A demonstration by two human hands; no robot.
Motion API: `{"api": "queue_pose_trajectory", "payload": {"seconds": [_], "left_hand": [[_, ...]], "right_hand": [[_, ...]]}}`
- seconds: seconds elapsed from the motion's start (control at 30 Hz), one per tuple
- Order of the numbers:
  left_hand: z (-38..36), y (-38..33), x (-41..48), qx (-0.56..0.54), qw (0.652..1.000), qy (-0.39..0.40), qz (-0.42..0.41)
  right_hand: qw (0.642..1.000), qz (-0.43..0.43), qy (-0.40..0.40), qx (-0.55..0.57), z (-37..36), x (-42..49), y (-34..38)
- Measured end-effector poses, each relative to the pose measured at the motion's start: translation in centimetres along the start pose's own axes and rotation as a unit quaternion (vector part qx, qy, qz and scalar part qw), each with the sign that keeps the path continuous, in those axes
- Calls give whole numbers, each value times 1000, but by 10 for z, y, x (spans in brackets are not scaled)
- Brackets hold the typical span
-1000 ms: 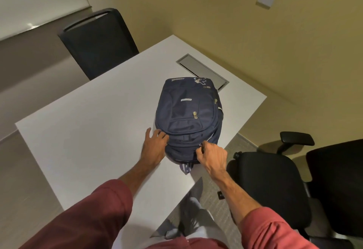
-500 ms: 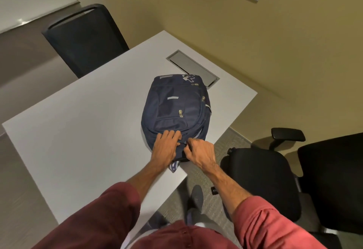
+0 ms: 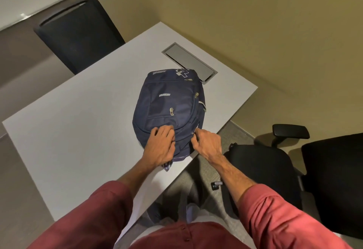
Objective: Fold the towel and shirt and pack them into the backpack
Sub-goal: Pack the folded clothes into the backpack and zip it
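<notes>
A navy backpack (image 3: 167, 103) lies flat on the white table (image 3: 78, 130), its top end toward me at the table's near edge. My left hand (image 3: 161, 146) rests on that near end, fingers curled into the fabric by the zipper line. My right hand (image 3: 208, 143) pinches a zipper pull on the bag's near right side. A striped strap end pokes out under my left hand. No towel or shirt is in sight.
A grey cable hatch (image 3: 189, 62) is set into the table behind the backpack. One black chair (image 3: 78, 32) stands at the far left, a second black armchair (image 3: 275, 166) sits close on my right. A beige wall runs behind.
My left hand moved from the table beside the backpack onto its near end. My right hand stayed on the near right side of the bag, at the zipper.
</notes>
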State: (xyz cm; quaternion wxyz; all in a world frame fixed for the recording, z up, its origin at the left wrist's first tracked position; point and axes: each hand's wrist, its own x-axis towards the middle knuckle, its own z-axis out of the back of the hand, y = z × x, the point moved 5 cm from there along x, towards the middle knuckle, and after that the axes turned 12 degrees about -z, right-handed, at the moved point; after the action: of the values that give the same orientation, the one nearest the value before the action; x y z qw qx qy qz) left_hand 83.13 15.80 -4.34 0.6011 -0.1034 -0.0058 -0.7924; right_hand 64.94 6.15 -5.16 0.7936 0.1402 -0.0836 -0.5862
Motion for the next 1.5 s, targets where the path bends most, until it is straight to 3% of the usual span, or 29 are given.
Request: {"api": "queue_pose_trajectory", "payload": {"seconds": [0.43,0.63,0.83,1.23,1.5], "left_hand": [[-54,-27,47,94,987,119,45],[-58,-19,48,104,986,125,43],[-56,-15,47,108,989,94,35],[-58,-16,46,81,987,126,56],[-59,-11,45,78,984,150,55]], "right_hand": [[992,121,11,-27,8,15,-8],[991,134,15,-17,11,26,-11],[998,68,14,-8,10,48,-39],[998,-35,38,-33,-4,108,-56],[993,-56,61,-79,-11,143,-57]]}}
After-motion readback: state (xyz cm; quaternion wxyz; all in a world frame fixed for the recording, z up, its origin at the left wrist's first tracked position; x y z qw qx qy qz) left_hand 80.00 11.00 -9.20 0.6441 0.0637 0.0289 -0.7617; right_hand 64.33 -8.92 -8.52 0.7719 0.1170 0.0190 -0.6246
